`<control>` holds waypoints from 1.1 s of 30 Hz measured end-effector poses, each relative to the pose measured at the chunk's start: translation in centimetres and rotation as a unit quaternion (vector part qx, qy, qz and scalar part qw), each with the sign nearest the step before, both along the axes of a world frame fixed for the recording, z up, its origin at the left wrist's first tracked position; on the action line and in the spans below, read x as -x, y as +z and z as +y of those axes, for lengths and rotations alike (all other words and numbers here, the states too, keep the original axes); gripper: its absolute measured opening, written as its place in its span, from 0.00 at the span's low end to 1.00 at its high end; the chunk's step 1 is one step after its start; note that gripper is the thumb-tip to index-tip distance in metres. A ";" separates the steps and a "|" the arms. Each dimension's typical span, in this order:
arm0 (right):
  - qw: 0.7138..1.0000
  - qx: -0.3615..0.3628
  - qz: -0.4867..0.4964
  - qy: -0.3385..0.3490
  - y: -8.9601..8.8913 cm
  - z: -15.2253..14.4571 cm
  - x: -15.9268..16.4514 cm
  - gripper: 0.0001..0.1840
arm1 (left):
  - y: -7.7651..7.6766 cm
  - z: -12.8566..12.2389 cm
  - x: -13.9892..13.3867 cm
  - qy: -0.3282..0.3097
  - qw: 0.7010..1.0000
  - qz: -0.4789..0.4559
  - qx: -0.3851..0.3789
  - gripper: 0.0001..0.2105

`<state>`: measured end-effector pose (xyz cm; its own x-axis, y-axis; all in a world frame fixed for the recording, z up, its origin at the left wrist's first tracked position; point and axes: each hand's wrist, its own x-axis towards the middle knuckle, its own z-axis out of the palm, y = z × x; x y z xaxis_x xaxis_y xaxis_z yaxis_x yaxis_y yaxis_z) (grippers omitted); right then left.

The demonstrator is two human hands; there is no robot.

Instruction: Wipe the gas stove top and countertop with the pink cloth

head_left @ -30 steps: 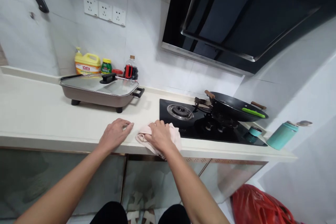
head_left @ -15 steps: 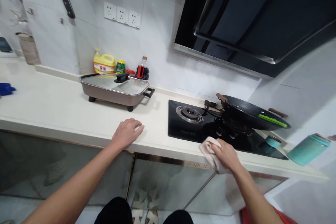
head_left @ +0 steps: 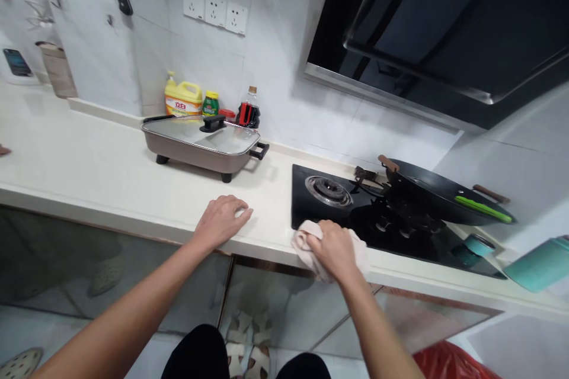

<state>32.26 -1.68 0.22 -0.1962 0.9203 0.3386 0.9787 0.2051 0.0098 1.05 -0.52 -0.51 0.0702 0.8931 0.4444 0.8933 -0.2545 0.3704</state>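
Observation:
My right hand (head_left: 334, 249) grips a pale pink cloth (head_left: 306, 243) and presses it against the counter's front edge, just before the black gas stove (head_left: 306, 213). Part of the cloth hangs over the edge. To the left, my left hand (head_left: 222, 220) rests on the white countertop (head_left: 89, 160), fingers loosely bent and thumb apart, with nothing in it. Behind that hand stands a brown rectangular electric pan (head_left: 195, 157) with a glass lid.
A black wok (head_left: 435, 189) with a green strip on it sits on the stove's right burner. Turquoise containers (head_left: 540, 263) are at the right. Detergent (head_left: 183, 98) and a dark sauce bottle (head_left: 249, 109) stand by the wall. The range hood (head_left: 422, 29) overhangs the stove.
My right hand has slid the cloth leftward along the counter's front edge, to the stove's left corner. My left hand stays resting on the counter. The view has shifted slightly.

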 end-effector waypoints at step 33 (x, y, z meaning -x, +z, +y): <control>0.965 0.043 0.097 -0.241 -0.7 3.5 -8.7 0.38 | -1.0 -0.1 -0.3 0.023 0.997 0.058 -0.054 0.15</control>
